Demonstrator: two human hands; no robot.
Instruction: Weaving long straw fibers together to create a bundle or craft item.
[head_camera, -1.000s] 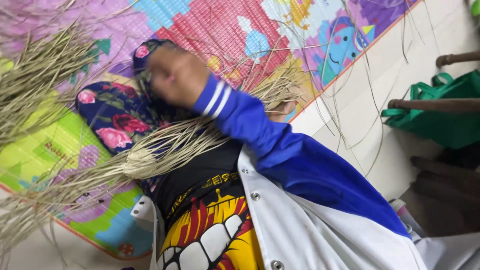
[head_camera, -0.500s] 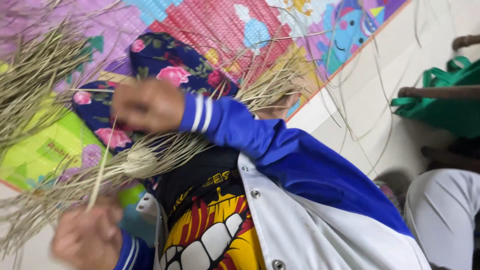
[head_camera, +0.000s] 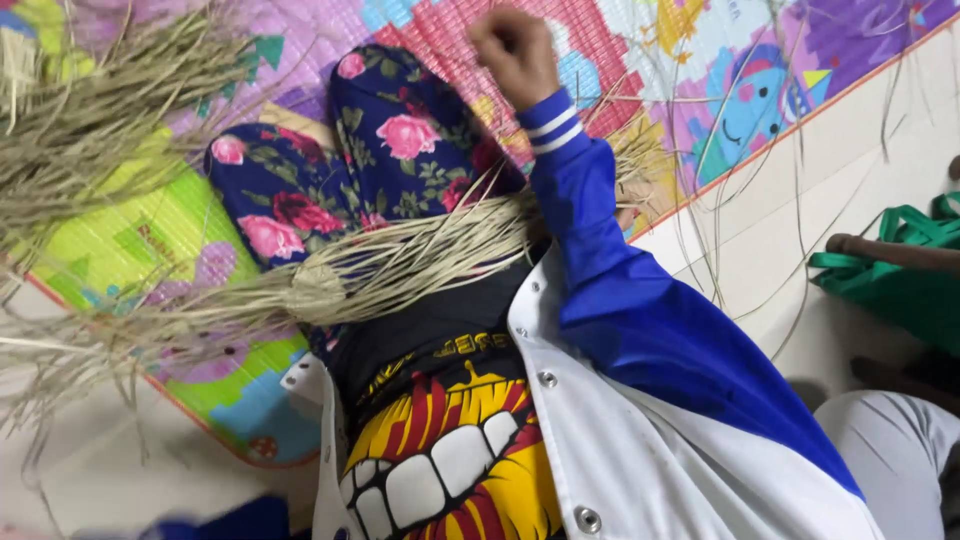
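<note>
Right hand (head_camera: 517, 52) raised over the patterned play mat (head_camera: 700, 60), fingers curled tight into a fist; whether a thin strand is pinched inside cannot be told. Blue sleeve (head_camera: 620, 290) with white cuff stripes running from wrist down to shoulder. Left hand out of view; only a scrap of blue fabric (head_camera: 225, 520) visible at the lower edge, so state of its fingers cannot be told.

Bundle of dried straw fibres (head_camera: 400, 265) lying across the lap, over the floral-print trousers (head_camera: 400, 150). Bound into a rounded knot (head_camera: 315, 290) near its middle, loose ends fanning out to the left over the mat edge and onto the pale floor (head_camera: 100, 470). Right end of the bundle tucked under the blue sleeve. Fist well above the bundle, not touching it.

Second, looser heap of straw (head_camera: 90, 130) at upper left on the mat, apart from the bundle. Single stray strands (head_camera: 800, 180) scattered over the white floor at right. Green bag (head_camera: 890, 280) at the right edge.
</note>
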